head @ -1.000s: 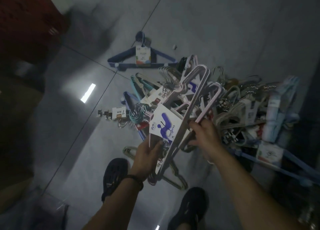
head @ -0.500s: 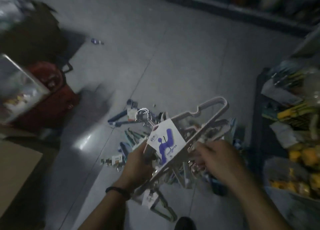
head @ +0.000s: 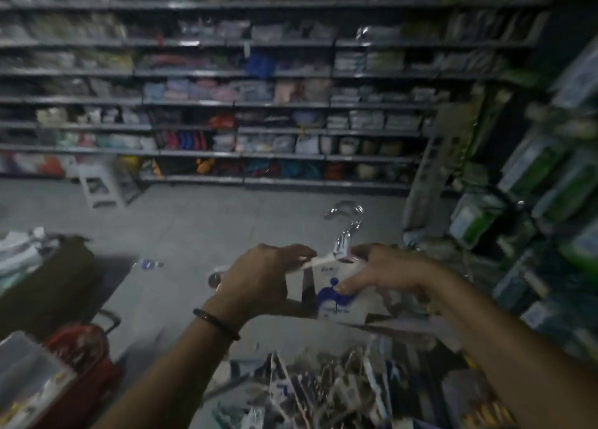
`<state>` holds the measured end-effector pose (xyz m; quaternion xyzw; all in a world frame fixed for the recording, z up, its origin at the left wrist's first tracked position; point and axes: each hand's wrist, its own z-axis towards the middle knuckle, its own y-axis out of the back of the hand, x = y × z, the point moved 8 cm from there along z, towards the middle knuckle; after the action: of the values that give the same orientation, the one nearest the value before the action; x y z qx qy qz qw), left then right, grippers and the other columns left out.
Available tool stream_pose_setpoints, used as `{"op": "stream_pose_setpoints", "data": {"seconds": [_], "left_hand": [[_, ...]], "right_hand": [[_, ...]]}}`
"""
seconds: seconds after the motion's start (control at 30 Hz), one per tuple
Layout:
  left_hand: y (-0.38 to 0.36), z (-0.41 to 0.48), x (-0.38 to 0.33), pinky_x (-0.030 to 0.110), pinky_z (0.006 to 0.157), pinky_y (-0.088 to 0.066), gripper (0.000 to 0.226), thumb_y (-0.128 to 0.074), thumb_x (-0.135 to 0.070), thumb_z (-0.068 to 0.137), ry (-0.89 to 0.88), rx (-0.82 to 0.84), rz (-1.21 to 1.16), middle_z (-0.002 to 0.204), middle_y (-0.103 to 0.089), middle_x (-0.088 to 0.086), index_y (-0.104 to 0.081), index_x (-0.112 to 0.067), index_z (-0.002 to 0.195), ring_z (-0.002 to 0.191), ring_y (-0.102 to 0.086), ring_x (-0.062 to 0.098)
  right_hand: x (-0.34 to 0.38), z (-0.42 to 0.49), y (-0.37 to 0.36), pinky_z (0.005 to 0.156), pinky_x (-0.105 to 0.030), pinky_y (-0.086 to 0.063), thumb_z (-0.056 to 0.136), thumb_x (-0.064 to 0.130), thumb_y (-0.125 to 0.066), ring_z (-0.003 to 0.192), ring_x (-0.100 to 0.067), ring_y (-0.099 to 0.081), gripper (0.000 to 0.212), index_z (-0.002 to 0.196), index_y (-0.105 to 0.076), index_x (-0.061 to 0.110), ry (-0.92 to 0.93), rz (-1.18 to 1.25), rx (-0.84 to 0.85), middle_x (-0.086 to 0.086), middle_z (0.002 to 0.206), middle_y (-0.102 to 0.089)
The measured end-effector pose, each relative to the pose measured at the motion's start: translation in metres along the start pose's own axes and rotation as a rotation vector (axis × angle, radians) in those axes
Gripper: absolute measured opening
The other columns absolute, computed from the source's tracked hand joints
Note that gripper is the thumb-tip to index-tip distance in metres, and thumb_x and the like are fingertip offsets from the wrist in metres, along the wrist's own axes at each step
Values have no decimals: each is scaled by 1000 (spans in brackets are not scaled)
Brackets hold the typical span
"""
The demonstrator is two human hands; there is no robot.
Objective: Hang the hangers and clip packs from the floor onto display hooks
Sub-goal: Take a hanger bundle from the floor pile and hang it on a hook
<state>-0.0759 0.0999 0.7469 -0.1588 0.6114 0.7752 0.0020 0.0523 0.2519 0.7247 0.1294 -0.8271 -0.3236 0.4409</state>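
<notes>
Now the hanger pack point(head: 336, 312) has been raised off the floor pile point(head: 323, 396) at 6 o'clock and is gripped by both hands, left hand point(head: 259, 283) at its 9 o'clock, right hand point(head: 388, 275) at 3 o'clock, chrome hook point(head: 345, 224) upright at 12 o'clock, so hooking is judged next

Our left hand point(head: 259, 283) and right hand point(head: 385, 276) hide most of the pale plastic hanger bundle point(head: 342, 250); its white-and-blue paper card point(head: 336, 304) is too blurred to read. The smeared heap of packaged hangers point(head: 323, 393) runs off the bottom edge.
</notes>
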Motion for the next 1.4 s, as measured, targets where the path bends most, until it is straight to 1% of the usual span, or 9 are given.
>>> {"op": "stream_pose_setpoints", "data": {"seconds": [0.1, 0.23, 0.37, 0.47, 0.57, 0.83, 1.03, 1.13, 1.4], "left_hand": [[34, 25, -27, 38, 76, -62, 60, -66, -28, 84, -51, -47, 146, 109, -77, -9, -51, -57, 134, 91, -72, 19], [84, 22, -96, 41, 111, -47, 65, -81, -29, 84, -343, -354, 201, 141, -68, -5, -61, -47, 143, 128, -63, 23], [107, -31, -89, 36, 115, -43, 90, -92, -46, 74, -239, -879, -794, 152, -48, 1, -48, -32, 151, 144, -47, 19], [41, -21, -131, 35, 90, -57, 94, -93, -69, 59, 193, -288, -1653, 132, -63, 4, -55, -28, 135, 115, -67, 16], [21, -24, -236, 48, 89, -62, 80, -85, -58, 68, 118, 299, -1846, 131, -73, 20, -70, -14, 134, 103, -73, 31], [34, -74, -422, 41, 65, -66, 74, -98, -45, 49, -11, 276, -1893, 94, -82, 15, -77, -3, 106, 79, -80, 30], [37, -126, -572, 54, 79, -67, 45, -97, -32, 69, -155, 402, -1835, 96, -81, 22, -82, -2, 99, 91, -79, 43], [43, -158, -640, 59, 88, -64, 64, -100, -41, 63, -320, 426, -1774, 104, -81, 19, -78, -5, 112, 97, -78, 43], [45, -234, -784, 38, 76, -65, 74, -94, -56, 56, -529, 461, -1636, 96, -83, 4, -72, -14, 113, 88, -82, 23]], "right_hand": [[-5, -58, 12, 56, -21, -58, 50, 64, -88, 71, -10, -78, 42, 89, -76, 52, -4, 226, -226, 13, 83, -80], [-17, -142, 17, 69, -27, -59, 61, 51, -92, 78, -11, -79, 36, 91, -82, 35, -42, 442, -546, 8, 86, -81], [-31, -220, 17, 64, -21, -58, 65, 39, -97, 77, -14, -79, 31, 89, -84, 23, -104, 656, -745, 3, 88, -82], [-43, -285, 5, 75, -33, -57, 46, 57, -99, 82, -17, -80, 59, 94, -85, 26, -108, 795, -870, 1, 90, -82], [-52, -343, -19, 88, -38, -59, 49, 58, -99, 92, -14, -79, 61, 102, -84, 31, -81, 926, -960, 6, 98, -82], [-81, -522, -74, 104, -54, -54, 49, 69, -96, 106, -27, -76, 87, 120, -76, 23, -187, 927, -1288, -4, 115, -79], [-58, -723, -66, 64, -35, -59, 82, 84, -42, 65, -16, -68, 65, 79, -61, 22, -972, -363, -1489, 6, 69, -66], [-16, -790, -54, 47, -28, -50, 89, 69, -46, 51, -13, -62, 41, 98, -55, 30, -867, -770, -1775, 14, 63, -60], [-110, -875, -37, 72, -44, -62, 106, 34, -48, 82, -24, -67, 34, 137, -37, 28, -994, -652, -1419, -2, 104, -66]]}}
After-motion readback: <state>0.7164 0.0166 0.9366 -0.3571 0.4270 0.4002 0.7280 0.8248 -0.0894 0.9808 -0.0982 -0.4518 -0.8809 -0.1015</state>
